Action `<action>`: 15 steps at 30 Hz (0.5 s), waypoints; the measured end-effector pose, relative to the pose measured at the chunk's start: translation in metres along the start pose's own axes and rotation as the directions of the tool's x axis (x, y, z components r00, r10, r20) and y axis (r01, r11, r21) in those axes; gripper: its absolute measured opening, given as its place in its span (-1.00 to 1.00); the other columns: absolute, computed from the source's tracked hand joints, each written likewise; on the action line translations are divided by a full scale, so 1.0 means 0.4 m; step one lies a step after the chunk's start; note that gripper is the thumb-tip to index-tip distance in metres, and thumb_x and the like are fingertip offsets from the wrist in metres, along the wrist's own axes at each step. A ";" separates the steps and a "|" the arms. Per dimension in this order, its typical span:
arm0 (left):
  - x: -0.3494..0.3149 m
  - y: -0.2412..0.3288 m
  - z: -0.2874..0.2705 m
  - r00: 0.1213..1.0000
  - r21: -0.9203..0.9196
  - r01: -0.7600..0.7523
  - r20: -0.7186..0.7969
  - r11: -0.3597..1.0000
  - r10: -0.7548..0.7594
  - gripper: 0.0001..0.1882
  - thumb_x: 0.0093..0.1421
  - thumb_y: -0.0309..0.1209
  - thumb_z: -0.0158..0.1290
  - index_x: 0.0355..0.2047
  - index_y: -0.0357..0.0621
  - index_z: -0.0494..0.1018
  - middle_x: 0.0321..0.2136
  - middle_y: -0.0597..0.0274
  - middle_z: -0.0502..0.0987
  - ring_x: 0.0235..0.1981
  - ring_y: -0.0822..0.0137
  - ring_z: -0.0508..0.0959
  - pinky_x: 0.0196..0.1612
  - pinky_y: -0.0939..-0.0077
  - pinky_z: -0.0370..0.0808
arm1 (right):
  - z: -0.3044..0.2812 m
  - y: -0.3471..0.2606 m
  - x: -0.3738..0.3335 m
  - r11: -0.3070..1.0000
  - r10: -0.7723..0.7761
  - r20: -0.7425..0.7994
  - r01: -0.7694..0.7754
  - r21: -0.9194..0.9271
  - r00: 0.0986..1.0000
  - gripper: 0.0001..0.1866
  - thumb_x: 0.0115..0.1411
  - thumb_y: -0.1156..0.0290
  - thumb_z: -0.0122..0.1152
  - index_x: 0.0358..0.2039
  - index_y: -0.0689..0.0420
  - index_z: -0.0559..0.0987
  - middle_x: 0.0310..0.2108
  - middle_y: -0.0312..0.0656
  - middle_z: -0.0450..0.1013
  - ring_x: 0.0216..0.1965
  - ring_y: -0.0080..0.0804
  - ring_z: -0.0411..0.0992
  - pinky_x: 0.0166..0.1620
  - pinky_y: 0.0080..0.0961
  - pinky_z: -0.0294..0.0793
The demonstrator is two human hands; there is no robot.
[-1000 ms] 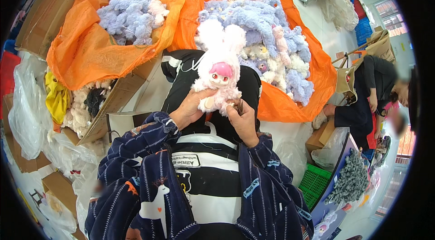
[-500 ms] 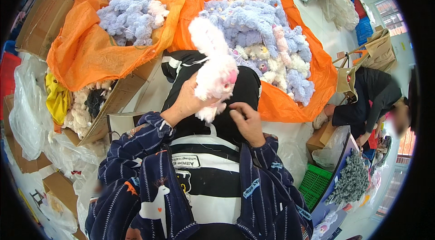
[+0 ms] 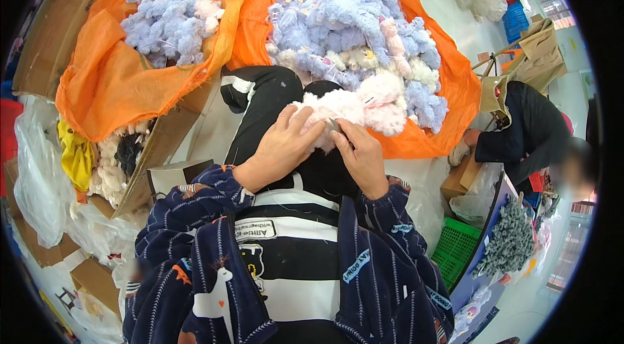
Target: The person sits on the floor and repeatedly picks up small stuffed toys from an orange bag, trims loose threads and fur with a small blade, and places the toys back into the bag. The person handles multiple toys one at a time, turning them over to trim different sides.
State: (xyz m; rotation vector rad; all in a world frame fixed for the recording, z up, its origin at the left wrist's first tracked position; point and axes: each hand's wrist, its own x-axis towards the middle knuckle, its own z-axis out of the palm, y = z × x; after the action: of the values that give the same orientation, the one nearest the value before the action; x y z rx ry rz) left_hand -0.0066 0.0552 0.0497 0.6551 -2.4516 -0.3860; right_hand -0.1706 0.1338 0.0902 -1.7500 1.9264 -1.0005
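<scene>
A fluffy pale pink plush toy [image 3: 383, 102] lies across my lap, its longer part stretching right over the edge of the orange sheet. My left hand [image 3: 286, 146] is closed on its near end, fingers pressed into the fur. Close beside those fingertips, my right hand [image 3: 359, 152] pinches a small dark grey object [image 3: 333, 125] against the toy. What kind of object it is cannot be made out, as the fingers cover most of it. The toy's face is turned out of sight.
Ahead, an orange sack [image 3: 455, 126] lies spread under a heap of bluish plush toys [image 3: 338, 19]. Another orange sack [image 3: 91, 77] holds a smaller heap at left. Cardboard boxes [image 3: 175, 139] stand on my left; a green crate [image 3: 452, 250] and a bending person [image 3: 530, 126] are at right.
The plush toy has come down from upright to lying sideways, its long end now toward the right. My right hand has moved in to the toy, beside my left fingers.
</scene>
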 end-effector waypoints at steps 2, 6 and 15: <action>-0.009 -0.006 -0.001 1.000 -0.060 -0.002 -0.012 0.998 0.001 -0.38 -0.22 -0.50 0.21 -0.06 -0.04 0.34 -0.05 0.04 0.30 0.00 -0.08 0.30 0.01 0.22 0.36 | 0.001 0.000 -0.005 0.996 -0.019 -0.006 0.018 -0.092 1.000 -0.73 0.15 0.34 0.13 -0.18 0.20 0.50 -0.36 -0.03 0.47 -0.40 -0.08 0.46 -0.38 -0.37 0.44; -0.016 -0.016 0.000 1.000 -0.112 -0.027 -0.014 0.993 0.025 -0.43 -0.21 -0.53 0.20 -0.08 -0.06 0.37 -0.05 0.02 0.31 0.01 -0.11 0.30 0.02 0.21 0.37 | 0.000 0.008 -0.011 0.973 -0.071 0.003 0.070 -0.220 0.997 -0.76 0.11 0.36 0.16 -0.20 0.16 0.52 -0.43 -0.09 0.48 -0.47 -0.13 0.47 -0.45 -0.39 0.45; -0.022 -0.016 0.002 0.998 -0.133 -0.043 -0.055 0.990 0.036 -0.58 -0.10 -0.49 0.15 -0.16 -0.11 0.41 -0.09 0.03 0.35 0.01 -0.05 0.34 0.00 0.29 0.40 | 0.004 -0.020 -0.003 0.891 -0.125 0.053 0.135 -0.433 0.991 -0.89 0.08 0.38 0.16 -0.46 0.12 0.46 -0.58 -0.18 0.41 -0.56 -0.22 0.44 -0.53 -0.41 0.40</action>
State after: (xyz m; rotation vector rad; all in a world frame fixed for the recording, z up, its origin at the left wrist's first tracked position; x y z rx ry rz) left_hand 0.0016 0.0544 0.0427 0.5519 -2.3614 -0.5066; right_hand -0.1637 0.1345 0.0946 -2.1432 2.1656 -0.6087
